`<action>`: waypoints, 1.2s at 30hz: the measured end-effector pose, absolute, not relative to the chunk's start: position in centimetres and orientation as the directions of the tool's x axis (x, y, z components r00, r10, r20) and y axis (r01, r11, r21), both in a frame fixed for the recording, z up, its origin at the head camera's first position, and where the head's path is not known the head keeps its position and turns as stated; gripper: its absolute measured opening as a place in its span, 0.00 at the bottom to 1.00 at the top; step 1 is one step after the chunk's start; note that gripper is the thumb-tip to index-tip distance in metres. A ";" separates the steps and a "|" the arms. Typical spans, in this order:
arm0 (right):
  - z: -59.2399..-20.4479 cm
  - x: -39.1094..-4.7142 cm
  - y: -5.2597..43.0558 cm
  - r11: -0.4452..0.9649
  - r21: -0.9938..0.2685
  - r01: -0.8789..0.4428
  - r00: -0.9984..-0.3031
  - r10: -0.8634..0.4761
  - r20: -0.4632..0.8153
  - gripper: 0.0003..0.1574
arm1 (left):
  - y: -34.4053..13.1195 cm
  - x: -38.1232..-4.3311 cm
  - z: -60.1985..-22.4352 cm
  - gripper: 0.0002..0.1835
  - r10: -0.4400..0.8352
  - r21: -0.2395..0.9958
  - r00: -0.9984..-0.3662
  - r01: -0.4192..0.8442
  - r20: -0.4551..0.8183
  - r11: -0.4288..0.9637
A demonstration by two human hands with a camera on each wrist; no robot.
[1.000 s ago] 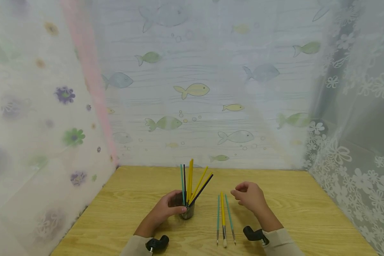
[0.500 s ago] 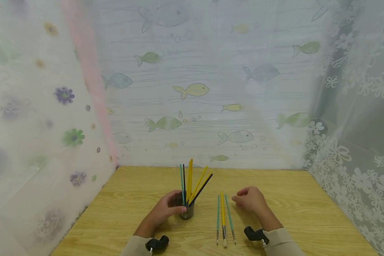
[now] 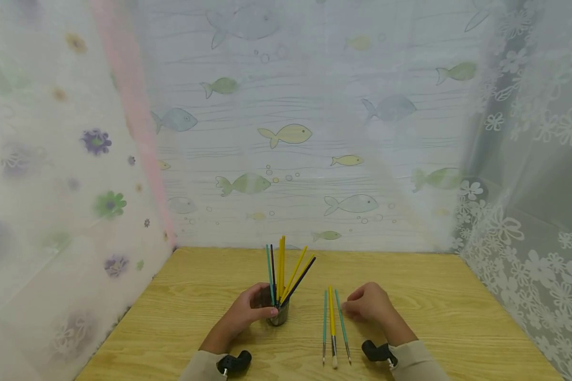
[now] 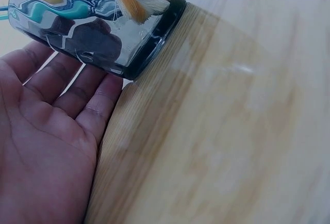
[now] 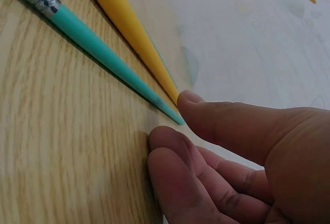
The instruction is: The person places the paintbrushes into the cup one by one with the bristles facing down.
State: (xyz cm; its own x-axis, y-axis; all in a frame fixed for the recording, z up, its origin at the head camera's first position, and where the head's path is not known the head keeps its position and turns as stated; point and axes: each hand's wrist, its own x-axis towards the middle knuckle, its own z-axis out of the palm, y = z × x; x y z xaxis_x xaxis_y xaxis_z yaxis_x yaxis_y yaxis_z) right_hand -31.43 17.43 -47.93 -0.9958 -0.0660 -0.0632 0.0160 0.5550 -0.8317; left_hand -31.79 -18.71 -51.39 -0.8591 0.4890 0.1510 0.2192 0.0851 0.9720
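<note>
My left hand (image 3: 248,307) holds a clear glass jar (image 3: 279,318) standing on the table, its thumb and fingers around the side. Several paintbrushes (image 3: 280,270) with yellow, teal and dark handles lean in it; bristles (image 4: 135,7) show through the glass in the left wrist view. Right of the jar lie a left teal paintbrush (image 3: 324,323), a yellow paintbrush (image 3: 332,312) and a right teal paintbrush (image 3: 341,320), side by side, bristles towards me. My right hand (image 3: 371,304) is beside the right teal brush's handle end, thumb and fingertips apart with nothing held.
The wood-grain table (image 3: 209,270) carries all of this. A fish-patterned sheet (image 3: 291,159) hangs behind its far edge, a flowered sheet (image 3: 90,222) stands at the left and a lacy flowered one (image 3: 529,222) at the right. Each wrist bears a black camera mount (image 3: 235,361).
My right hand has come down and slightly left, to the right teal paintbrush's handle end. The brushes in the jar have tilted slightly left; my left hand stays on the jar.
</note>
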 end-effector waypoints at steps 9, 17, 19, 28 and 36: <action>-47.9 -31.2 16.6 0.602 -0.798 0.016 -0.995 -0.068 -0.071 0.08 | -18.7 -31.7 -51.2 0.31 0.479 0.973 -0.866 0.212 0.142 0.095; -47.9 -31.1 16.3 0.599 -0.800 0.021 -0.994 -0.074 -0.081 0.08 | -18.7 -31.7 -51.0 0.32 0.469 0.970 -0.871 0.218 0.143 0.110; -47.9 -31.1 16.2 0.601 -0.799 0.014 -0.995 -0.071 -0.071 0.08 | -18.6 -31.7 -50.9 0.32 0.465 0.969 -0.873 0.220 0.143 0.114; -47.8 -31.0 16.1 0.603 -0.798 0.015 -0.996 -0.059 -0.064 0.08 | -18.5 -31.8 -50.7 0.32 0.457 0.967 -0.879 0.218 0.138 0.129; -48.0 -30.8 16.2 0.596 -0.803 0.025 -0.994 -0.074 -0.086 0.04 | -18.6 -31.8 -51.4 0.31 0.473 0.968 -0.870 0.223 0.143 0.117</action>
